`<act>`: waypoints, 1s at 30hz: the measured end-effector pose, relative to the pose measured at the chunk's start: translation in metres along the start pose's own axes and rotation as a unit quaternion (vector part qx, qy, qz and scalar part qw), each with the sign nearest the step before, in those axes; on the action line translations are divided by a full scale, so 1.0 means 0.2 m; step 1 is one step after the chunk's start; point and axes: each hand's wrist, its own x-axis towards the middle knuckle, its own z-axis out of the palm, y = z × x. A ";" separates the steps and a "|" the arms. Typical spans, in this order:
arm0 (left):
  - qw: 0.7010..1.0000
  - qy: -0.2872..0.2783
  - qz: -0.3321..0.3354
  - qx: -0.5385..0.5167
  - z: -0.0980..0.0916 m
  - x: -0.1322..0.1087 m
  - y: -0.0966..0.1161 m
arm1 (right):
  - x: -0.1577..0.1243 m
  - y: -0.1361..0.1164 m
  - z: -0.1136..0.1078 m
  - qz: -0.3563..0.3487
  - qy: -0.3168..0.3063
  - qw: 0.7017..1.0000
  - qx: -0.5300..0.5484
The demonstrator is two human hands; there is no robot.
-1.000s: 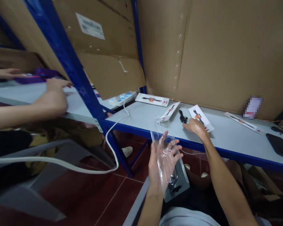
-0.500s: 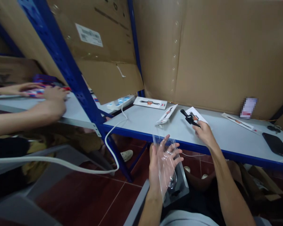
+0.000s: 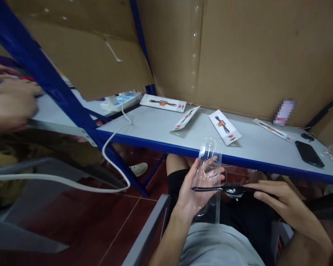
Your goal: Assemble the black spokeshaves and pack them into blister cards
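Note:
My left hand point(image 3: 195, 192), palm up with fingers spread, holds a clear plastic blister shell point(image 3: 210, 173) that lies over the palm, its upper end near the table edge. By one handle, my right hand point(image 3: 284, 197) grips a black spokeshave point(image 3: 234, 190). The tool is held level, its free handle over the lower part of the shell and my left palm. Whether it touches the plastic I cannot tell. On the table beyond lie printed cards with a picture of the tool: one point(image 3: 224, 127) in the middle, a tilted one point(image 3: 185, 118) left of it.
Another card point(image 3: 163, 103) lies at the back left and one point(image 3: 272, 130) further right. A black phone point(image 3: 309, 153) rests at the right. A power strip point(image 3: 122, 100) and a white cable point(image 3: 107, 147) are by the blue post point(image 3: 52, 88). Another person's hand point(image 3: 13, 99) is at the left.
My right hand has brought the spokeshave from above the table down to the blister shell at my left hand. The view has shifted, and the middle card is now fully uncovered.

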 end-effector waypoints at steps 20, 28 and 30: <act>0.984 -0.093 -0.118 0.098 0.01 0.04 -0.24 | 0.17 0.06 0.03 0.116 0.123 0.947 0.273; 0.990 -0.040 -0.133 0.034 0.04 -0.02 -0.21 | 0.30 -0.11 0.14 0.060 0.229 0.970 0.063; 0.992 0.001 -0.125 0.024 0.03 -0.02 -0.18 | 0.29 -0.04 0.11 0.063 0.285 0.956 0.025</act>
